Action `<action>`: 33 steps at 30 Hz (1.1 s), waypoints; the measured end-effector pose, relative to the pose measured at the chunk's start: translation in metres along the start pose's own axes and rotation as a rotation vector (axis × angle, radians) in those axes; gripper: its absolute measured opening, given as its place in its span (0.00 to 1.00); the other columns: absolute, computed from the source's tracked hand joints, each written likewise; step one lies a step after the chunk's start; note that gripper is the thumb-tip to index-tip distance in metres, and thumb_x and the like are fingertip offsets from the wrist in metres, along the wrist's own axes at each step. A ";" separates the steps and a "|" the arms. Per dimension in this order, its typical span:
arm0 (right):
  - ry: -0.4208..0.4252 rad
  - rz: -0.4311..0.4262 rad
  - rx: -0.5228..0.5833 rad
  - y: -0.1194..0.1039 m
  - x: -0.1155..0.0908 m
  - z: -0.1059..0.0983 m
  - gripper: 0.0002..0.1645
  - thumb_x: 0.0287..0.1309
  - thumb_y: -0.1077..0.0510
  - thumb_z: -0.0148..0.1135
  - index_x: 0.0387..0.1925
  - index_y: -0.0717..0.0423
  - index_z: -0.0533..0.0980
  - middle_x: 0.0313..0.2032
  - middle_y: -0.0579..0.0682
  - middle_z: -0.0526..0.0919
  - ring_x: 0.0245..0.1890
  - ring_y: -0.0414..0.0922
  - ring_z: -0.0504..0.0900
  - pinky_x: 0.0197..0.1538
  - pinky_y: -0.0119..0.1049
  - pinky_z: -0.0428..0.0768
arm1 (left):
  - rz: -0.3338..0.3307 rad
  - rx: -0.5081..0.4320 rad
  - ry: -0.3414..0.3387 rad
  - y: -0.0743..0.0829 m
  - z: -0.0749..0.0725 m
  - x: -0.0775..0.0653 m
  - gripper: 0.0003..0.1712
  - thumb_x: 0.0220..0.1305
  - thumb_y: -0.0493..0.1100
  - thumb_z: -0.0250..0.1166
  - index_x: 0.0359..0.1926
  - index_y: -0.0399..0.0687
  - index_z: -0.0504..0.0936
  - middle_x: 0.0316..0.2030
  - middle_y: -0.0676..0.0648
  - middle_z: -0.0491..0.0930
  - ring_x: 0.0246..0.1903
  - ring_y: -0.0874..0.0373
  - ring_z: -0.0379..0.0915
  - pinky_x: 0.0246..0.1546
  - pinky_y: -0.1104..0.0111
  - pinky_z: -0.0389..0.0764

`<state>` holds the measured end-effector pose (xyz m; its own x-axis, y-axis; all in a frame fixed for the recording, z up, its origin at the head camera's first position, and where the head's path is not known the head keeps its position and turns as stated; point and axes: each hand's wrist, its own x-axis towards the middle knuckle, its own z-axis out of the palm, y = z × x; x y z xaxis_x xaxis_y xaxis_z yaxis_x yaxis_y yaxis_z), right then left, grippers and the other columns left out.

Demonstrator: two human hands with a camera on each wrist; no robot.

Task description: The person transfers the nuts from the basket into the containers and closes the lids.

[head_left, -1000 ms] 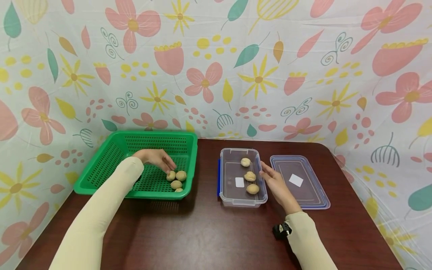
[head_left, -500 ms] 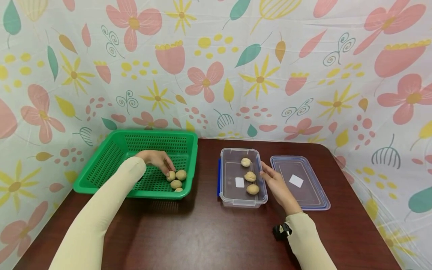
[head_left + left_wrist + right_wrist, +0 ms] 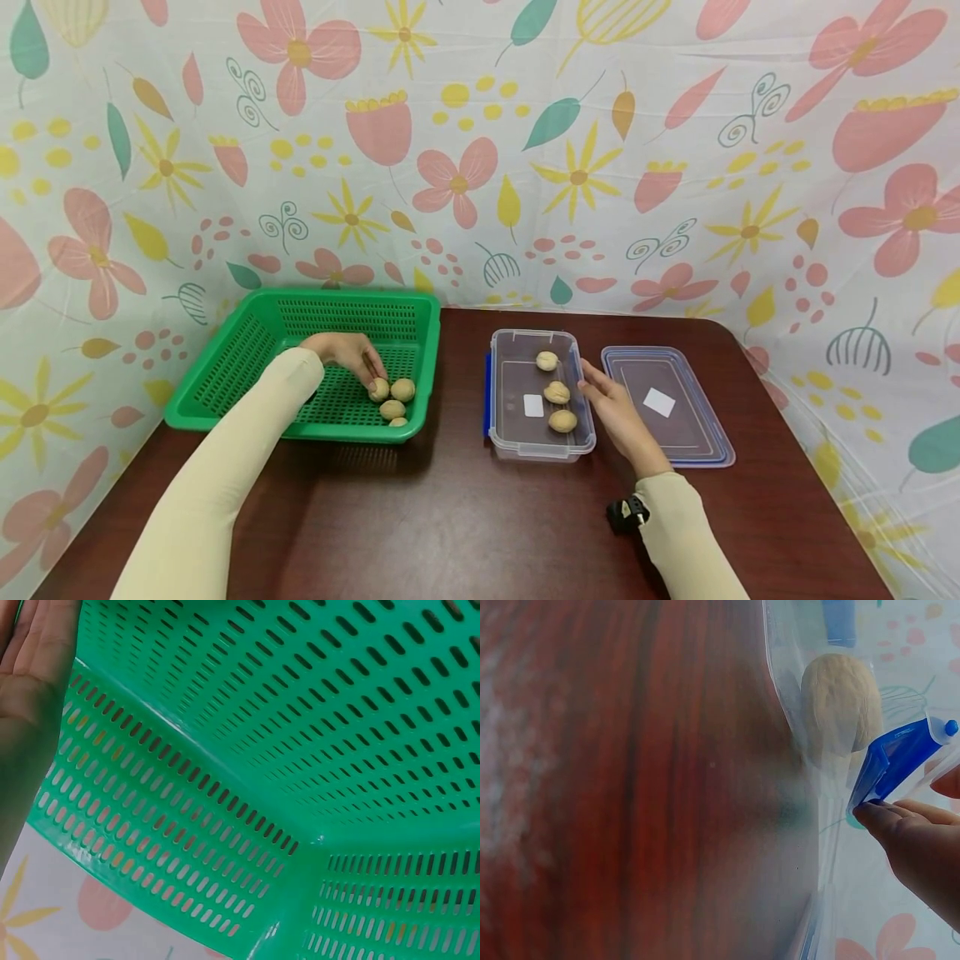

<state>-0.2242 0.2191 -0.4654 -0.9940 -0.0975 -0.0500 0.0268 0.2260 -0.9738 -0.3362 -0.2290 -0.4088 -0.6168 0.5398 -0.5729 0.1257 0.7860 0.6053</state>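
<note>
In the head view my left hand (image 3: 348, 353) reaches down into the green basket (image 3: 433, 367), its fingers and thumb around a walnut (image 3: 380, 389). Several other walnuts lie close by, among them one walnut (image 3: 403, 389) just right of it. Only an edge of this hand shows in the left wrist view, and the held walnut is out of sight there. My right hand (image 3: 615, 408) rests with fairly straight fingers against the right side of a clear plastic box (image 3: 517, 446) holding three walnuts (image 3: 557, 392). In the right wrist view its fingertips touch the box's blue clasp (image 3: 900, 761).
Flat on the dark wooden table (image 3: 450, 533), right of the box, lies the clear lid (image 3: 693, 417) with a white label. Another blue clasp (image 3: 487, 396) hangs along the box's left side. A flowered cloth (image 3: 480, 150) covers the wall behind.
The left fingers have closed in around the walnut in the basket. The right hand and the box stay in place.
</note>
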 end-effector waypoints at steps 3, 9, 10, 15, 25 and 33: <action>0.001 0.001 0.002 0.000 0.000 0.001 0.31 0.73 0.61 0.43 0.73 0.63 0.52 0.73 0.60 0.52 0.72 0.56 0.50 0.72 0.51 0.50 | 0.009 -0.011 0.026 -0.002 -0.001 -0.003 0.20 0.56 0.39 0.72 0.51 0.40 0.83 0.47 0.46 0.83 0.48 0.54 0.78 0.52 0.59 0.78; -0.001 0.009 -0.001 -0.001 0.000 -0.001 0.31 0.74 0.60 0.43 0.73 0.62 0.51 0.73 0.60 0.51 0.72 0.56 0.49 0.72 0.50 0.50 | 0.036 -0.067 0.058 -0.001 -0.006 -0.008 0.21 0.57 0.41 0.72 0.53 0.42 0.83 0.48 0.46 0.82 0.49 0.54 0.78 0.54 0.57 0.76; 0.000 0.009 0.000 0.000 0.000 -0.001 0.31 0.74 0.60 0.43 0.73 0.62 0.51 0.73 0.60 0.51 0.72 0.56 0.50 0.72 0.50 0.50 | 0.042 -0.082 0.062 0.000 -0.007 -0.009 0.21 0.57 0.41 0.71 0.53 0.41 0.82 0.48 0.46 0.82 0.49 0.53 0.77 0.55 0.57 0.76; 0.000 0.005 0.006 -0.001 0.000 0.000 0.31 0.74 0.60 0.43 0.73 0.63 0.51 0.73 0.61 0.51 0.72 0.57 0.50 0.72 0.50 0.49 | 0.088 -0.170 0.093 0.004 -0.013 -0.016 0.23 0.58 0.41 0.71 0.55 0.42 0.81 0.51 0.45 0.81 0.52 0.52 0.76 0.59 0.53 0.72; -0.010 0.027 0.003 -0.011 -0.004 0.001 0.31 0.74 0.61 0.42 0.73 0.63 0.50 0.73 0.61 0.49 0.73 0.58 0.48 0.72 0.51 0.49 | 0.190 -0.386 0.190 0.018 -0.021 -0.021 0.25 0.58 0.43 0.71 0.57 0.43 0.80 0.57 0.44 0.77 0.60 0.48 0.68 0.64 0.48 0.63; -0.014 0.024 -0.010 -0.003 0.000 0.000 0.32 0.74 0.59 0.42 0.74 0.61 0.49 0.73 0.61 0.49 0.73 0.58 0.48 0.72 0.51 0.49 | 0.269 -0.425 0.230 0.034 -0.024 -0.020 0.27 0.60 0.44 0.69 0.60 0.42 0.77 0.60 0.44 0.74 0.62 0.49 0.66 0.67 0.48 0.59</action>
<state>-0.2239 0.2188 -0.4620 -0.9915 -0.1056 -0.0765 0.0495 0.2380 -0.9700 -0.3382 -0.2203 -0.3631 -0.7658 0.5879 -0.2607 0.0071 0.4132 0.9106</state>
